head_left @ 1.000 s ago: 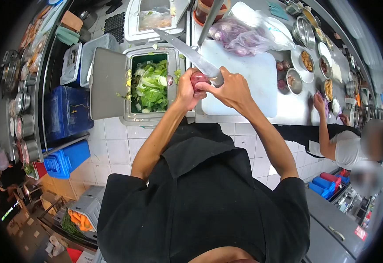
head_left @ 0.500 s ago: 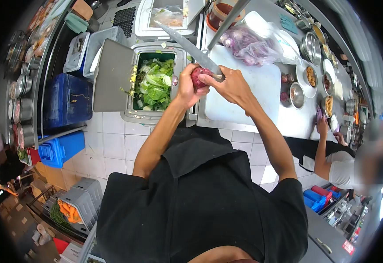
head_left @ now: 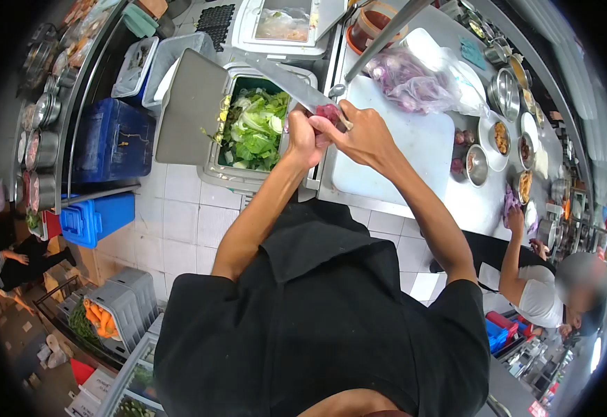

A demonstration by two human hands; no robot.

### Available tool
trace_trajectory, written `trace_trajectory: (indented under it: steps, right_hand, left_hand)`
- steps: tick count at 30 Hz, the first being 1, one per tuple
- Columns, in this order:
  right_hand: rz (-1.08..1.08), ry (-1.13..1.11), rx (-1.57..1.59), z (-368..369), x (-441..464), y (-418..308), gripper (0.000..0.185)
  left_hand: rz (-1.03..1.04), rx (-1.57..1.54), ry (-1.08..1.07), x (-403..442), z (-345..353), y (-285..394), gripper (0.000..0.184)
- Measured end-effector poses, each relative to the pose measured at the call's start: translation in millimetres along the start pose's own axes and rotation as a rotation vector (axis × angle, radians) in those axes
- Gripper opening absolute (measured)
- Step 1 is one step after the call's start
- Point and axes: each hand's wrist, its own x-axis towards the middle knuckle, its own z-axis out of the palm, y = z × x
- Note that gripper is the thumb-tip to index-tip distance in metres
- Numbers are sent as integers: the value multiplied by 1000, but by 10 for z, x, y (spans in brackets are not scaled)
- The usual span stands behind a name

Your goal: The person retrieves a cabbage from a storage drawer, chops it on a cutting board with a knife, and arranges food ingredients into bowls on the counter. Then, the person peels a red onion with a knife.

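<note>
My left hand is closed around a red onion, which shows partly between my two hands. My right hand grips a large knife close to the blade's base, with the thumb against the onion. The blade reaches up and to the left across an open bin. Lettuce leaves and vegetable scraps fill much of that bin, just left of my hands. A white cutting board lies on the counter to the right, partly under my right forearm.
A plastic bag of red onions rests at the board's far end. Several metal bowls stand further right, where a co-worker's hand handles something purple. The bin's grey lid hangs open leftward. A metal post rises behind the board.
The view has shifted, so the surroundings sit a little to the right. My hands have turned the onion, and the knife lies across it. Another person has come into sight at far left.
</note>
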Motion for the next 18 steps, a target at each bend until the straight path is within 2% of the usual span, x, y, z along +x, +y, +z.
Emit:
trace_trajectory:
  steps: [2,4,6,9,11,13,15,16,17,18]
  right_hand:
    - [17,-8,36,-6,43,-32,73]
    - [36,-26,77,50,56,-36,73]
    - [-52,45,83,188,120,28,72]
    - [-114,119,135,304,272,-25,68]
    - [-96,132,107,357,421,-63,64]
    - [-70,77,75,350,510,-236,63]
    - [-167,73,116,542,538,-322,62]
    - [-238,47,199,635,492,-385,60]
    - [-332,80,143,763,423,-421,58]
    - [-382,71,117,846,355,-470,58]
  left_hand:
    - [122,-42,206,44,134,-3,33]
    - [92,-65,188,-13,117,43,34]
    - [65,-128,211,16,16,53,40]
    - [169,-178,251,27,-148,97,34]
    - [247,-46,275,-107,-120,253,33]
    - [246,32,275,-98,-403,332,33]
    - [313,49,323,-82,-642,352,32]
    - [357,70,475,-111,-508,440,33]
    - [461,-75,456,-16,-676,462,34]
    - [385,-139,398,-15,-854,524,33]
